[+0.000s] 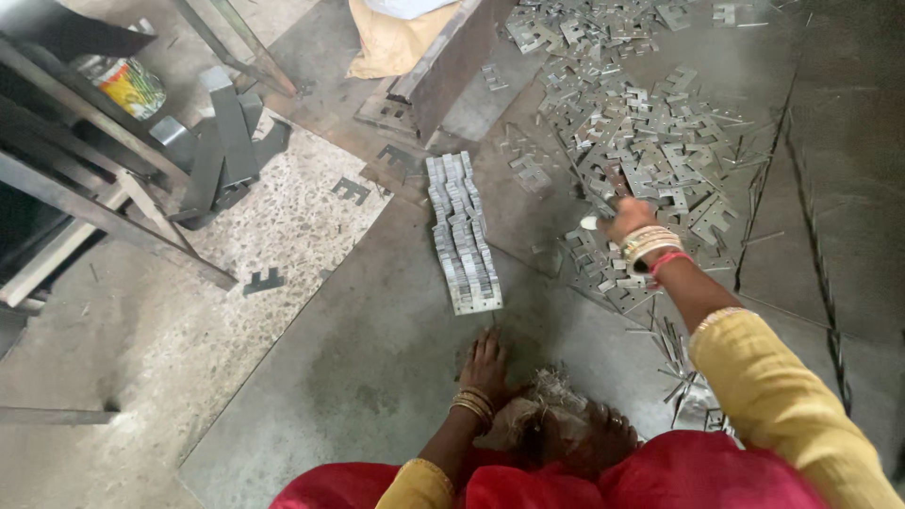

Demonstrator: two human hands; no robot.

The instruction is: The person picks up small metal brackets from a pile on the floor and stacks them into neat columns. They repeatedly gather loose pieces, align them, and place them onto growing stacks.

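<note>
A: Metal plates, what do the hands do with them?

B: The right hand (630,217) reaches into the loose pile of cut plates (650,141) on the floor; its fingers are hidden, so their grip cannot be told. The left hand (485,363) rests flat, fingers spread, just below the neat row of stacked plates (462,236).

A: Around them?

B: Grey steel sheet flooring (358,358).

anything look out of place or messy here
Yes: a few cut metal plates lie stray on the speckled floor, apart from the neat row of stacked plates and the loose heap by the right hand.
</note>
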